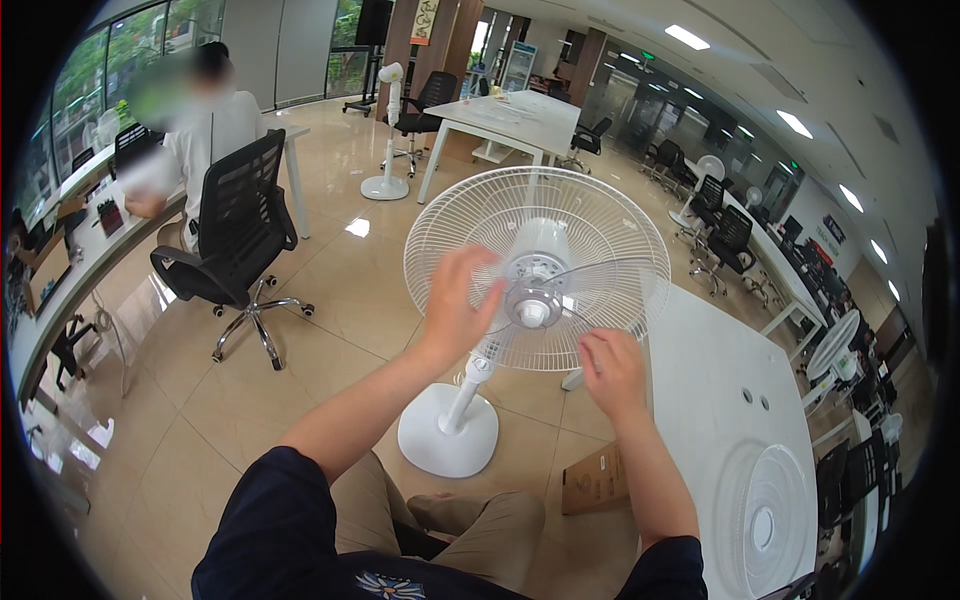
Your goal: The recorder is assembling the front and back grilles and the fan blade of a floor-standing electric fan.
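A white pedestal fan (463, 405) stands in front of me, its round rear grille (421, 240) uncovered at the front. A clear fan blade (612, 272) sits at the grille's middle, with a white knob (533, 314) at its hub. My left hand (458, 305), slightly blurred, is at the left of the hub, thumb and fingers around the see-through blade. At the lower right, my right hand (611, 368) has its fingers bent in at the blade's edge. The clear plastic makes its outline hard to follow behind both hands.
A white round front grille (778, 515) lies on the white table (712, 370) at my right. Below stands a cardboard box (594, 482). An office chair (240, 225) and a seated person (205, 125) are at the left. Another white fan (386, 187) stands farther back.
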Demonstrator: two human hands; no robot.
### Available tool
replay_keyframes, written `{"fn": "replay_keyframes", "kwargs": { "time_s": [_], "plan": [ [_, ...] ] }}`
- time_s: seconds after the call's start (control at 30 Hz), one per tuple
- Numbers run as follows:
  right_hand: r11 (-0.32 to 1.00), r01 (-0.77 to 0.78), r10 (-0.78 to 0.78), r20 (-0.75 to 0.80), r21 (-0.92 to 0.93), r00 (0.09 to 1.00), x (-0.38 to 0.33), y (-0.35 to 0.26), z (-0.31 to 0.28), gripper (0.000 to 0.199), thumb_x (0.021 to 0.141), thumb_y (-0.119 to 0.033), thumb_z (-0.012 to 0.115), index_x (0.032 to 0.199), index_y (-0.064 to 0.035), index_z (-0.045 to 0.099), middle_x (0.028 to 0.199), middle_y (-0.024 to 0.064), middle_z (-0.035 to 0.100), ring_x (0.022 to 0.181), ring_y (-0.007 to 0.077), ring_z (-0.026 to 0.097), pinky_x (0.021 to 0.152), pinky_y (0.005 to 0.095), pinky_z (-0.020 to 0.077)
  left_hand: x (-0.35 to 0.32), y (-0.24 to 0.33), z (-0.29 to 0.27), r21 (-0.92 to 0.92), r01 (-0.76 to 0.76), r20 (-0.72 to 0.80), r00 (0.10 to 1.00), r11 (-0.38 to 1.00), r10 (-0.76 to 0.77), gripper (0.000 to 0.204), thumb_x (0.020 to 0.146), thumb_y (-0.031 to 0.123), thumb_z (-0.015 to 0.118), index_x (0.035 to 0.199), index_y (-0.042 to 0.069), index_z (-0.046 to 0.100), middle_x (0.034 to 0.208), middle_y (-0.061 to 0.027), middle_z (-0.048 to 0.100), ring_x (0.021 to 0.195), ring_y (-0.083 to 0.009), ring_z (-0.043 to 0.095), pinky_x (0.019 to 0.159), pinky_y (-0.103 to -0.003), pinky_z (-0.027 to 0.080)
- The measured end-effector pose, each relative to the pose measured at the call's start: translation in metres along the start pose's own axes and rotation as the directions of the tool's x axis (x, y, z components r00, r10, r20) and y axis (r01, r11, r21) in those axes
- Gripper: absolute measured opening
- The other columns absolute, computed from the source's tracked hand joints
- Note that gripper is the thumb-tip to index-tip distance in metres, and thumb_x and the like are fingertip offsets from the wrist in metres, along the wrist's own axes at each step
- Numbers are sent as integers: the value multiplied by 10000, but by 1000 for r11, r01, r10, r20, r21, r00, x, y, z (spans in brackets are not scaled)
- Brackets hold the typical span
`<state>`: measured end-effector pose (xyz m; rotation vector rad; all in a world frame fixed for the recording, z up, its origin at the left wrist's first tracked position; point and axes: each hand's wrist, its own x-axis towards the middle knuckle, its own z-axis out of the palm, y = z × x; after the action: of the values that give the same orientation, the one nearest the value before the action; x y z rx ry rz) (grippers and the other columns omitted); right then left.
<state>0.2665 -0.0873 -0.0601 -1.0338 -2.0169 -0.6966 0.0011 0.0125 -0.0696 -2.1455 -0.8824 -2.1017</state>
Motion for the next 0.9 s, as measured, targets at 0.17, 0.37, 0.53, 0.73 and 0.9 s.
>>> {"fn": "replay_keyframes", "kwargs": {
  "time_s": [0.17, 0.37, 0.53, 0.73, 0.9],
  "plan": [
    [995, 90, -88, 59, -34, 994, 22, -38, 36, 300, 799, -47, 725, 1097, -84, 711, 1089, 76, 652, 932, 256, 647, 779, 381, 508, 43, 6, 9, -410, 315, -132, 908, 856, -397, 402, 926, 85, 741, 1294, 20, 593, 1308, -146, 626, 1147, -228, 636, 889, -344, 540],
    [987, 99, -85, 118, -125, 989, 31, -37, 58, 364, 816, -76, 657, 1178, -62, 687, 1171, 70, 607, 961, 248, 627, 790, 378, 509, 49, -25, -6, -437, 532, 192, 843, 725, -503, 267, 969, 114, 706, 1188, -23, 642, 1033, -98, 749, 872, -147, 712, 657, -267, 545],
    [993, 52, -43, 78, -107, 996, 30, -33, 64, 357, 823, -76, 662, 1179, -50, 675, 1149, 78, 600, 969, 254, 626, 801, 388, 513, 20, -38, -26, -362, 680, 230, 728, 638, -645, 251, 1007, 147, 664, 1190, -22, 636, 1045, -101, 758, 836, -125, 715, 566, -238, 531],
    [997, -2, 8, 75, -80, 997, 26, -31, 62, 341, 832, -42, 667, 1172, -43, 660, 1166, 84, 589, 997, 261, 628, 795, 389, 542, 0, -39, -34, -358, 770, 295, 630, 528, -719, 228, 1007, 153, 667, 1168, -4, 631, 1050, -105, 763, 814, -130, 709, 597, -237, 535],
    [998, -36, 41, 86, -55, 995, 21, -32, 61, 379, 829, -27, 664, 1207, -43, 651, 1184, 90, 582, 1021, 274, 631, 805, 390, 559, 2, -41, -38, -381, 783, 339, 613, 492, -713, 241, 1000, 149, 676, 1185, 2, 625, 1112, -109, 742, 820, -122, 700, 605, -240, 528]
  ]
}}
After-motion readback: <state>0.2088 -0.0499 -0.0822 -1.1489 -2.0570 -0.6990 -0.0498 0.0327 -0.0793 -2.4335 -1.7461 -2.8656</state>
